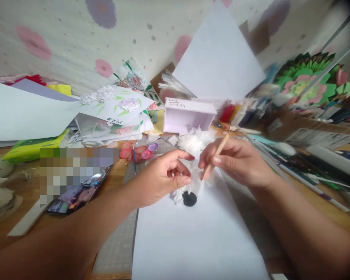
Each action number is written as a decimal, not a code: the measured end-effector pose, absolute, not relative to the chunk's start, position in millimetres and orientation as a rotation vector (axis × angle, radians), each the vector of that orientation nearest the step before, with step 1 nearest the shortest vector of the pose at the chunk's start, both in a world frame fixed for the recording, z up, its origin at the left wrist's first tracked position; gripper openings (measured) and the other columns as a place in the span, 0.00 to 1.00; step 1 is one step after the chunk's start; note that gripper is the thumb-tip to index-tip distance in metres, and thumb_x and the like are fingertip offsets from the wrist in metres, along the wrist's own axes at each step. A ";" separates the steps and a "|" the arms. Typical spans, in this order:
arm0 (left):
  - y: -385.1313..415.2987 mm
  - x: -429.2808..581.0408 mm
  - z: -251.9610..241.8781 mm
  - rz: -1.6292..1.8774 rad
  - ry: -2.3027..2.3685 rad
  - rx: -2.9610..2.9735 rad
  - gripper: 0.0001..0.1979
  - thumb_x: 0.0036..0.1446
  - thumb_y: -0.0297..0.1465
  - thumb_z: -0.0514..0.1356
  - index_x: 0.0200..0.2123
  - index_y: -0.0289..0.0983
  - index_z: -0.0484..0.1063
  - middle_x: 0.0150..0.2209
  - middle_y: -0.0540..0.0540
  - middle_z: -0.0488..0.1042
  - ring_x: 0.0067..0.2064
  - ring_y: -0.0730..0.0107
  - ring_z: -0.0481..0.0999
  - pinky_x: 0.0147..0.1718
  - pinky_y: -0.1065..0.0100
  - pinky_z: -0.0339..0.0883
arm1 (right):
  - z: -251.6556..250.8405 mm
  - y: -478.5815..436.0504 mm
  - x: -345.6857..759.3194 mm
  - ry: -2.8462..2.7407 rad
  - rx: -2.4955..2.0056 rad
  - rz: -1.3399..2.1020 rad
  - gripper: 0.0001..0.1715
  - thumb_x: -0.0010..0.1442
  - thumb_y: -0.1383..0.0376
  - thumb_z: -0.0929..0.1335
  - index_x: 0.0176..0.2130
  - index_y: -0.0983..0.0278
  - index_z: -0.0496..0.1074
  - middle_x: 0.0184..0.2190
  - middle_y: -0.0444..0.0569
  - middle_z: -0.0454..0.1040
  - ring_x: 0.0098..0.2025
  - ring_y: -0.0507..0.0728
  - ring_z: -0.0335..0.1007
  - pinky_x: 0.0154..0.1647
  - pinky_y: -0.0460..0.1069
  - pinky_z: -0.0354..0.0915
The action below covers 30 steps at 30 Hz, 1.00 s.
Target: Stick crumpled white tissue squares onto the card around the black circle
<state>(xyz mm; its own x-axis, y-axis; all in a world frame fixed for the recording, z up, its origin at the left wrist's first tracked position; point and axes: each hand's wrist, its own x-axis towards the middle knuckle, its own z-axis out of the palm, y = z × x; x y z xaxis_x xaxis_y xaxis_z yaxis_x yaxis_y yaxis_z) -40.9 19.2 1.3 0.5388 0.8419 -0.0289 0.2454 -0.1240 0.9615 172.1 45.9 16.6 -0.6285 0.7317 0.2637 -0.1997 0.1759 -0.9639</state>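
My right hand (236, 161) pinches a thin wooden stick (221, 146), which slants down toward the white sheet of paper (192, 241). My left hand (166, 177) hovers over the same sheet with its thumb and fingers apart and nothing visible between them. Below the fingertips a black round disc (189, 199) lies on the sheet, with crumpled white tissue (178, 195) touching its left side. More thin white tissue is partly hidden between the two hands.
Behind the hands stand a lilac open box (189, 116) and a white tissue heap (194, 140). Left are red paint cups (140, 151), a phone (78, 194) and flower pictures (113, 103). Pens (312, 181) and a cardboard box (317, 130) fill the right.
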 end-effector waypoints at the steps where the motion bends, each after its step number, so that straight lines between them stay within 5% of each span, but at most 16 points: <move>1: 17.4 -38.3 0.6 0.638 0.959 1.674 0.15 0.54 0.31 0.57 0.46 0.38 0.61 0.30 0.50 0.69 0.29 0.75 0.69 0.26 0.73 0.64 | 17.1 45.6 171.4 -1.729 -0.529 1.566 0.07 0.57 0.65 0.68 0.30 0.67 0.68 0.30 0.48 0.74 0.27 0.54 0.74 0.32 0.50 0.71; 9: 10.1 -28.6 -2.4 0.506 1.224 2.080 0.02 0.50 0.27 0.57 0.29 0.38 0.66 0.25 0.54 0.69 0.26 0.77 0.68 0.22 0.77 0.57 | 16.5 44.7 165.3 -2.015 -0.773 1.660 0.15 0.57 0.57 0.68 0.28 0.67 0.65 0.23 0.45 0.71 0.27 0.51 0.71 0.30 0.47 0.71; 19: 13.7 -26.7 -7.2 0.393 1.336 2.193 0.03 0.49 0.30 0.58 0.26 0.37 0.66 0.24 0.54 0.70 0.26 0.75 0.68 0.21 0.75 0.55 | 16.2 46.6 164.3 -2.237 -0.608 1.315 0.11 0.58 0.64 0.67 0.27 0.68 0.68 0.31 0.49 0.71 0.34 0.52 0.68 0.36 0.47 0.65; 30: 15.9 -29.6 -6.4 0.387 1.294 2.134 0.03 0.53 0.30 0.56 0.28 0.38 0.67 0.23 0.55 0.69 0.25 0.77 0.66 0.21 0.76 0.54 | 7.1 48.9 163.8 -2.413 -0.567 1.100 0.06 0.56 0.70 0.68 0.28 0.69 0.72 0.31 0.49 0.71 0.31 0.50 0.66 0.33 0.45 0.62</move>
